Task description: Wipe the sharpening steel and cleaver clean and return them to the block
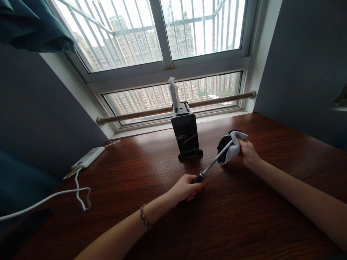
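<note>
My left hand is closed round the black handle of a slim metal rod, which slants up to the right above the table. At its far end, my right hand pinches a white cloth against the rod. A dark, rounded piece shows beside the cloth; whether it belongs to the rod or the cloth I cannot tell. The cloth and fingers hide the rod's tip.
A black stand-like tissue holder with a white tissue sticking up stands mid-table. At the left lie a white power strip and a looping white cable. A barred window rises behind.
</note>
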Demonstrator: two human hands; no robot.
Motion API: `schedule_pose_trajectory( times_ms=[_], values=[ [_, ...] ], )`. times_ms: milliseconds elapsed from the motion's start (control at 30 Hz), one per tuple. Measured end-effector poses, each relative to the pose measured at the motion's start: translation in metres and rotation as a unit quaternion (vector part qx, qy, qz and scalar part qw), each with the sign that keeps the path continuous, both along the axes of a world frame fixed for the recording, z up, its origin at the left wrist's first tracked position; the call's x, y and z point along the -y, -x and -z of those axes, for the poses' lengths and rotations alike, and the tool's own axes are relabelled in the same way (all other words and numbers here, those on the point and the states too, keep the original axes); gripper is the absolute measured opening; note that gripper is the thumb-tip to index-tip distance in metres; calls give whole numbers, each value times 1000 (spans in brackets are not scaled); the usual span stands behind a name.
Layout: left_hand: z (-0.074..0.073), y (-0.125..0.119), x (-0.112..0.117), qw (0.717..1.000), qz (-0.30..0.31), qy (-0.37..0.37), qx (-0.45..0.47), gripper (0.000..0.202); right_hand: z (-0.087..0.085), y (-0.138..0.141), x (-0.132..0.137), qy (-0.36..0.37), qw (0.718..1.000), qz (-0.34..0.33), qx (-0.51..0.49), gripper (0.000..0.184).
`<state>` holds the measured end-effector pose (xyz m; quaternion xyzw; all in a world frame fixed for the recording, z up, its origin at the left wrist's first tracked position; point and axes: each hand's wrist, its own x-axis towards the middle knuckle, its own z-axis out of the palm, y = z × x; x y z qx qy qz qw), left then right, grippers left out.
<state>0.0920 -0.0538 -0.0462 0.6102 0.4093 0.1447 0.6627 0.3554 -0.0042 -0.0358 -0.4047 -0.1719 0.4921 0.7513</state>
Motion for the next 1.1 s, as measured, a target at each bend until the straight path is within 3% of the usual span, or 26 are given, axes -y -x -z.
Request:
schedule_pose_trajectory(
  times_ms=[500, 933, 1100],
  values=[
    [0, 2, 1, 1000, 7, -3, -7, 29, 4, -1, -1, 14, 999, 27, -36, 3],
    [-3, 0, 1, 1000, 9, 0, -22, 28, 21, -1, -4, 29, 997, 16, -69, 5],
    [0, 1, 1, 1000, 8, -6, -15, 25, 21, -7, -5, 38, 996, -20, -77, 8]
  ],
)
